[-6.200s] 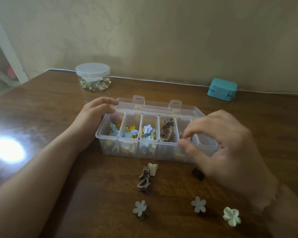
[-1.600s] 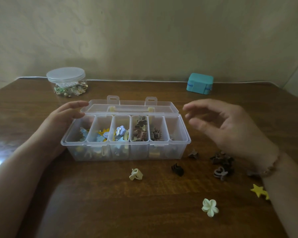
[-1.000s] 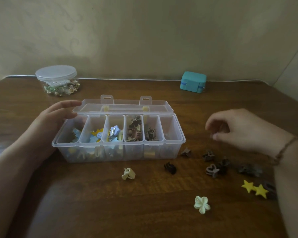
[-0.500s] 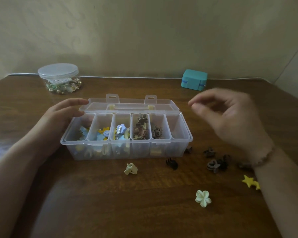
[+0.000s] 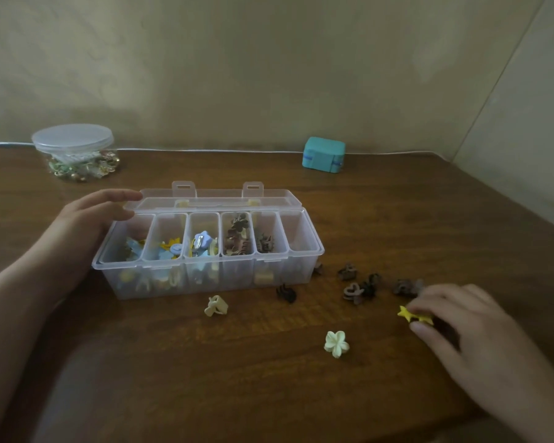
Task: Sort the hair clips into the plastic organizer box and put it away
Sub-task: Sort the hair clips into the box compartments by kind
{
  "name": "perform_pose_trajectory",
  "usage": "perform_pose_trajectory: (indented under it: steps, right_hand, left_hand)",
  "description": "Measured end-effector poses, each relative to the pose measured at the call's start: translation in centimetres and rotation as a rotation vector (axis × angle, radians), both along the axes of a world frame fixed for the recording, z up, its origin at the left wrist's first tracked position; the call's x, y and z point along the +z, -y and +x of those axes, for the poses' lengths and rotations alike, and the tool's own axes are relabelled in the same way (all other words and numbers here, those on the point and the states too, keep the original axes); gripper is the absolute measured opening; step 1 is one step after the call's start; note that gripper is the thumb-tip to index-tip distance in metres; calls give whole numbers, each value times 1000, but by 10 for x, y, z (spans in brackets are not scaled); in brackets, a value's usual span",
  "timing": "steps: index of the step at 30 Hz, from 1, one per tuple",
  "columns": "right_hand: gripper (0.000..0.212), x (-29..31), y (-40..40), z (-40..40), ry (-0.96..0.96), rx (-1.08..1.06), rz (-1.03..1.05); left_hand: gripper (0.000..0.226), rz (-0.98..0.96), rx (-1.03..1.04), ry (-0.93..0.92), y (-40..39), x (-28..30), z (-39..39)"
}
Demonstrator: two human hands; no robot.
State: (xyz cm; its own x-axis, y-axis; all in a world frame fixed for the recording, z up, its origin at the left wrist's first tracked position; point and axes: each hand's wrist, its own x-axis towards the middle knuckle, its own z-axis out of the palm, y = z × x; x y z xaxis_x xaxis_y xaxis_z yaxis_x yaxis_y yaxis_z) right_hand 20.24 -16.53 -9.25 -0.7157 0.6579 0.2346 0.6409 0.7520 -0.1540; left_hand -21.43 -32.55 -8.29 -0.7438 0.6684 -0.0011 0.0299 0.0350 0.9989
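Observation:
The clear plastic organizer box (image 5: 304,251) stands open on the wooden table, its compartments holding blue, yellow and brown clips. My left hand (image 5: 84,225) rests against the box's left end, fingers straight. At the right, my right hand (image 5: 461,321) pinches a yellow star clip (image 5: 408,313) on the table. Loose on the table lie a cream clip (image 5: 216,306), a dark brown clip (image 5: 286,293), a cream flower clip (image 5: 336,343) and several brown clips (image 5: 359,287).
A lidded clear jar (image 5: 74,153) of small trinkets stands at the back left. A teal box (image 5: 323,154) sits at the back by the wall. A white cable (image 5: 221,150) runs along the table's far edge. The table's right edge slants close.
My right hand came down from above the box's right end to the table at the right and took hold of the yellow star clip. My left hand stayed at the box.

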Motion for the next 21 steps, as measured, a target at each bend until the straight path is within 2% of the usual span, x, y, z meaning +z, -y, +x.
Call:
perform_pose_trajectory:
  steps: [3,6,9,13,15,19,21]
  right_hand:
    - [16,-5,-1,-3,-49,13,69]
    - [21,-2,-6,-9,-93,55,44]
    - [35,25,4,-34,-275,125,-98]
    - [33,63,27,-108,-457,347,-126]
    - [31,70,37,-152,-462,449,-116]
    - [22,63,50,-227,-485,473,-179]
    - [21,53,54,-248,-393,498,-198]
  left_hand:
    - [36,11,-6,6,1,0,1]
    - [35,7,4,-5,1,0,0]
    - [34,6,14,-15,1,-1,-2]
    - [32,17,6,-4,4,-1,-4]
    - [36,11,12,0,5,0,-4]
    - [37,-14,5,-28,7,1,-4]
    - [32,-17,-9,-39,7,1,-4]
